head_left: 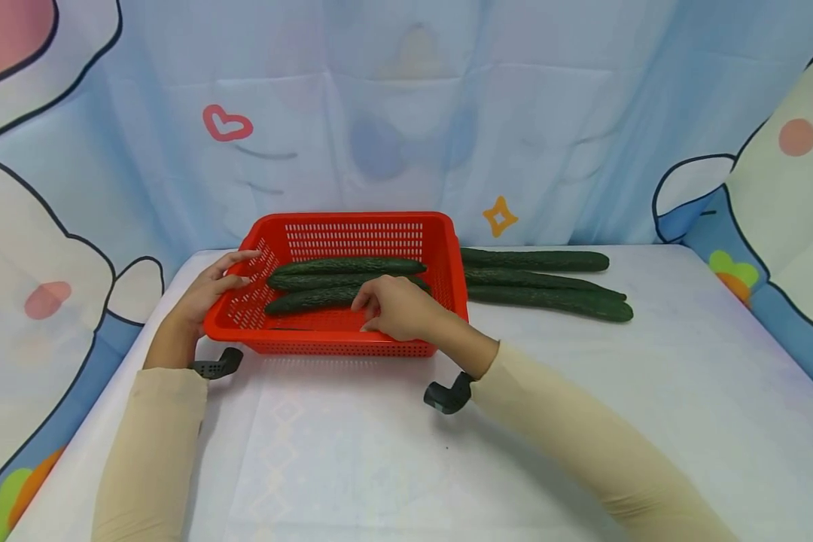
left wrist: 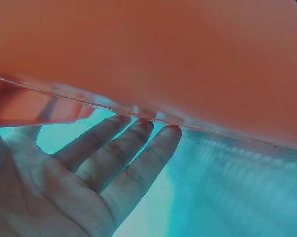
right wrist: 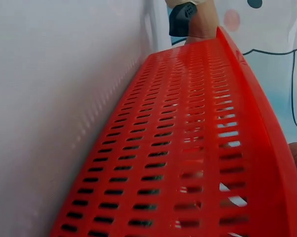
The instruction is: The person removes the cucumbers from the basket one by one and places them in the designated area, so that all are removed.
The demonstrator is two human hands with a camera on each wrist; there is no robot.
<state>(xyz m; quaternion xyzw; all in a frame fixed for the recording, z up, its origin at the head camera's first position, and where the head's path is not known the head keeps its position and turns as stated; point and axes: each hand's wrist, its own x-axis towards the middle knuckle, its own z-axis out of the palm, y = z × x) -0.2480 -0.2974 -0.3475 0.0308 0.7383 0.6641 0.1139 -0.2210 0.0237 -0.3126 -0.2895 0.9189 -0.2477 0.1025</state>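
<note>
- A red basket [head_left: 440, 256] is sitting on the bench [head_left: 583, 421], close to the far side and a bit to the left.
- 3 long green cucumbers [head_left: 348, 266] are lying inside the basket, side by side.
- 3 more cucumbers [head_left: 535, 261] are lying on the bench, just beside the right wall of the basket.
- The left hand [head_left: 206, 293] is resting against the left end of the basket. Its fingers [left wrist: 124, 163] are lying straight and relaxed, with their tips touching the rim, as the left wrist view is showing. They are not curling around anything.
- The right hand [head_left: 396, 309] is reaching over the near wall of the basket. Its fingers [head_left: 366, 301] are bending down over the nearest cucumber [head_left: 312, 300] and touching it. The pictures are not showing whether they are gripping it.
- The right wrist view is looking along the holey near wall of the basket, and only a small bit of the hand is showing at the edge.
- Both arms are wearing tan sleeves [head_left: 149, 452], and a black clip [head_left: 447, 395] is sitting at each wrist.
- A blue cartoon cloth [head_left: 393, 113] is hanging behind the bench.
</note>
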